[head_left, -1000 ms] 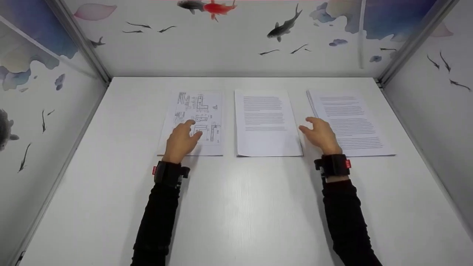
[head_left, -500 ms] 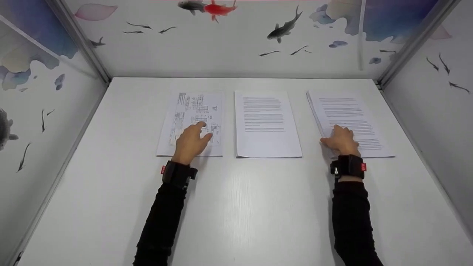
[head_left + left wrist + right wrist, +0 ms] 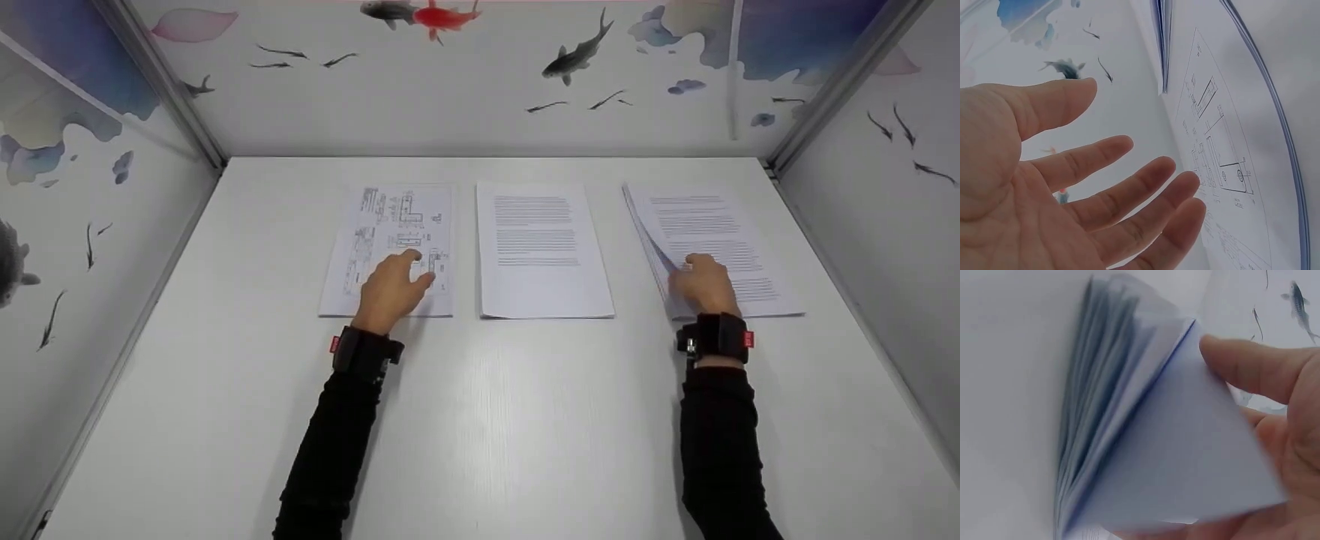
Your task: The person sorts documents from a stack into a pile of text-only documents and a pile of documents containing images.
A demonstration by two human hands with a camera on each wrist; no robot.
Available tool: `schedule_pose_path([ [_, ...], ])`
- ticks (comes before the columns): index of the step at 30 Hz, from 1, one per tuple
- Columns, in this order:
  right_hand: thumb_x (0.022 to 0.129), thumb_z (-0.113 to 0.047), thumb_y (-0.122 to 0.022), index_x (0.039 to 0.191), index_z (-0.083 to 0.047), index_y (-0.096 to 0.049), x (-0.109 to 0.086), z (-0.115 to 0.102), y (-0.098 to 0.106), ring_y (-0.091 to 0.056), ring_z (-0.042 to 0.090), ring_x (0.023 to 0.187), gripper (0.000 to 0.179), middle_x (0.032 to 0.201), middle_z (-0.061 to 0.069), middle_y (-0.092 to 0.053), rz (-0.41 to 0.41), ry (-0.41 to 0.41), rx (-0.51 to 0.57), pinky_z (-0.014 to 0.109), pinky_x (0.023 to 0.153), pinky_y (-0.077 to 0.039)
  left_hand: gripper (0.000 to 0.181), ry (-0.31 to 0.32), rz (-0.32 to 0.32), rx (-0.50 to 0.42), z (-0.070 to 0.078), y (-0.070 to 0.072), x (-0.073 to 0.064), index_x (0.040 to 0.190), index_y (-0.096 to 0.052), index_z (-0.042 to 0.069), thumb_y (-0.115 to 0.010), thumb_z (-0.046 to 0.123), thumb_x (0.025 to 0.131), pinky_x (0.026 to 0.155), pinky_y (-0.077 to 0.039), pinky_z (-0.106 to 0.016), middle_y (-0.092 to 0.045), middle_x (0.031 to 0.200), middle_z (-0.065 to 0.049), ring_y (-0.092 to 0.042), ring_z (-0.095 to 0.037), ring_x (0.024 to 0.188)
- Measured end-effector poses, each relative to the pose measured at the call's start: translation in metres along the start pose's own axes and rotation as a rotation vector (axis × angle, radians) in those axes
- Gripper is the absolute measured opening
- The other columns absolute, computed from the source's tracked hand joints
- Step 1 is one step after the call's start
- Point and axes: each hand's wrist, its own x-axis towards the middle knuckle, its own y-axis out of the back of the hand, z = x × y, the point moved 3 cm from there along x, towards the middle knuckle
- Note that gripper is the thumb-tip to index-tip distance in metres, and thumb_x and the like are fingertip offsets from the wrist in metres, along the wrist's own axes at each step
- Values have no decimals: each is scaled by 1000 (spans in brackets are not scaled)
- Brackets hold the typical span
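Three stacks of white paper lie side by side. Over the left stack, whose top sheet bears a technical drawing (image 3: 364,217), my left hand (image 3: 391,292) hovers with fingers relaxed; the left wrist view shows its palm and fingers (image 3: 1112,202) holding nothing. My right hand (image 3: 706,289) grips the lower left part of the right stack of printed paper (image 3: 712,221), thumb on one side and fingers on the other. There the upper paper (image 3: 1185,450) is lifted and bent, with several loose edges fanned beneath it in the right wrist view.
Between the hands lies the middle stack of printed paper (image 3: 544,289). All stacks are on a white table (image 3: 487,420). Panels printed with fish (image 3: 480,97) close off the back and both sides.
My right hand has moved right from the gap beside the middle stack onto the right stack, and its left edge is now lifted. My left hand has shifted slightly right.
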Motion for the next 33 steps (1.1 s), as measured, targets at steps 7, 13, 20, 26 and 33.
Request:
schedule_pose_path([
  [7,91,-3,-31,147,-5,-42,1,0,0,-52,53,115,56,137,34,-48,191,20,0,68,89,-43,50,-25,-24,-5,3,-6,1,138,-53,7,-60,32,96,98,-48,-48,-59,134,-16,-57,-32,121],
  [13,86,7,-33,155,-18,-26,2,0,5,-54,45,93,74,129,38,-51,310,79,16,56,67,-46,54,-30,-31,-8,0,-7,1,142,-49,6,-60,33,97,99,-47,-47,-58,134,-18,-57,-33,121],
  [20,80,15,-34,143,-11,-42,3,-3,6,-44,43,98,68,134,35,-41,293,167,24,55,72,-44,62,-18,-53,-25,0,-6,1,149,-38,6,-59,33,97,104,-44,-49,-53,140,-20,-53,-35,126],
  [26,85,6,-35,133,-4,-54,2,-5,4,-52,42,94,53,134,30,-51,253,134,10,49,67,-45,62,-14,-98,-14,1,-7,1,148,-39,5,-59,34,97,104,-44,-48,-52,142,-19,-54,-34,125],
  [33,97,-37,-57,137,6,-43,1,-7,-1,-52,42,110,60,136,32,-50,194,67,83,54,91,-45,61,-15,-116,-2,-3,-7,0,146,-42,5,-60,36,96,104,-44,-48,-53,141,-19,-54,-34,126],
])
